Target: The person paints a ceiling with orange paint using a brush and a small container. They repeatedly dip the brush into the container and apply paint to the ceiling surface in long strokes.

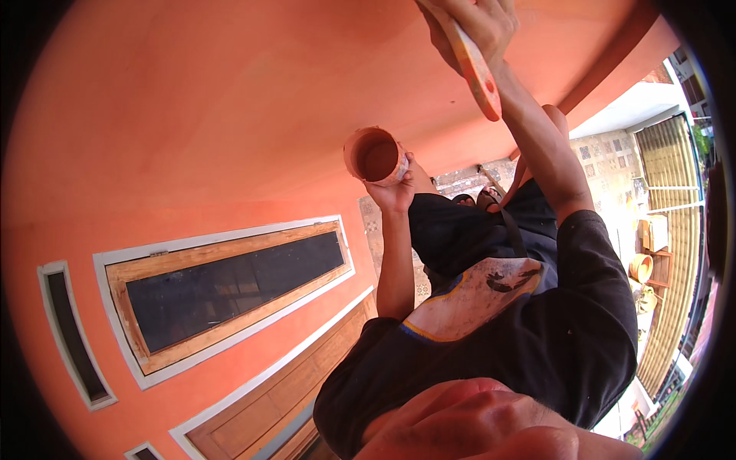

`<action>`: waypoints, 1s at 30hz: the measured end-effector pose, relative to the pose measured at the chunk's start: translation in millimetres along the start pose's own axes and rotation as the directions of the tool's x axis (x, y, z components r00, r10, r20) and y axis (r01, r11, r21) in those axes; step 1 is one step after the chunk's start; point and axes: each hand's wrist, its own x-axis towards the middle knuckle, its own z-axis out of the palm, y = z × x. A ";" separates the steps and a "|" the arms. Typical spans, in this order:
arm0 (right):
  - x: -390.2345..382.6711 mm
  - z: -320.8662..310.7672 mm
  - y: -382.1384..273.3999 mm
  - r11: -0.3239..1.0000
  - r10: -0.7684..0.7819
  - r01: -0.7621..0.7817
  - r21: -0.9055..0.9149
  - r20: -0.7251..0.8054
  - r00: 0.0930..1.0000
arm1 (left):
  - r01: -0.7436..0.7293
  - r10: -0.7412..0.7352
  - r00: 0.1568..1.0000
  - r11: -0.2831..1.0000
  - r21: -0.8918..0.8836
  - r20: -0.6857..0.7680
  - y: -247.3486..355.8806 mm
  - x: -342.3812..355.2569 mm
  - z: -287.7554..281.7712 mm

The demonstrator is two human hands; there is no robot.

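My left hand (392, 193) is wrapped round the side of a paint cup (353, 156), which is tilted so that its mouth shows. Its rim is smeared orange, and reddish-brown paint (379, 159) shows inside. Higher up, near the top edge of the picture, my right hand (483, 29) grips a paintbrush (474, 67) with a pale, orange-smeared handle that points down toward me. The brush's bristles are hidden or out of the picture. Before both hands spreads an orange wall (207, 107); whether the brush touches it I cannot tell.
A window (230, 284) with a wooden frame and white border is set in the wall at left, above a wooden door (284, 368). Patterned tiles (606, 157) cover the floor below. A slatted blind (667, 307) and an orange pot (641, 267) stand at right.
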 end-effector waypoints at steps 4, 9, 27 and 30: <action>-67.2 19.4 -40.5 0.968 -0.231 0.176 0.179 0.356 0.906 | -0.043 0.051 0.996 0.994 0.100 -0.073 -2.2 1.7 4.2; -69.7 15.9 -31.1 0.924 -0.221 0.053 0.378 0.418 0.881 | -0.009 0.009 1.000 0.999 0.035 -0.001 -2.3 -0.3 3.9; -111.3 -8.5 -4.9 0.922 -0.129 -0.054 0.383 0.435 0.891 | 0.000 0.004 0.999 0.997 0.077 -0.044 -3.7 1.6 2.2; -62.4 -18.0 33.7 0.955 -0.018 -0.060 0.291 0.260 0.966 | -0.016 0.021 0.999 0.991 0.130 -0.039 -4.0 0.9 -0.4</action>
